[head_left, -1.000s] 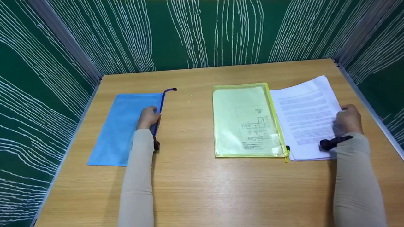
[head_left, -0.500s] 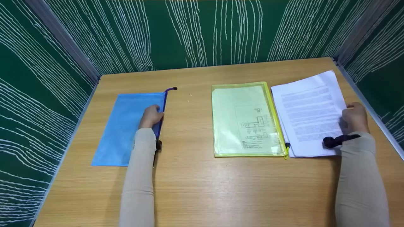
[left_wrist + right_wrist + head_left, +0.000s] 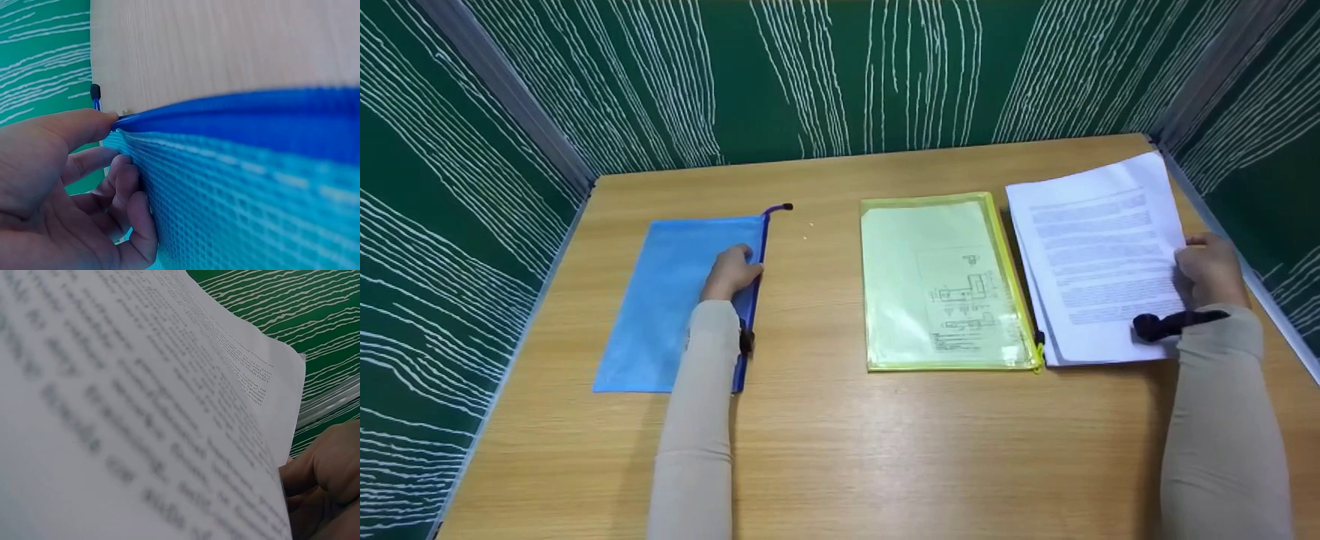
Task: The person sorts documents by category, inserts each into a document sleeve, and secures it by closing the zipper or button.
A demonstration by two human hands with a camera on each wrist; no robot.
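Observation:
My left hand (image 3: 732, 271) pinches the dark blue zipper edge of a light blue mesh zip pouch (image 3: 660, 292). In the left wrist view, the thumb presses on the zipper band (image 3: 236, 115) with the fingers curled against the mesh. At the right, my right hand (image 3: 1213, 268) grips the right edge of a stack of printed papers (image 3: 1099, 262). These sheets are tilted, with their far right corner raised and bent. Part of the thumb and fingers shows at the paper's edge in the right wrist view; the fingers under the stack are hidden.
A yellow-edged clear zip pouch (image 3: 896, 300) with a printed drawing inside lies flat, just left of the papers. Green walls (image 3: 855, 75) with white lines stand behind and at both sides of the wooden table (image 3: 810, 435).
The blue pouch has slid a little to the right with my left hand. The papers have moved away from me and slightly right in my right hand, with a gap opening beside the yellow-edged pouch.

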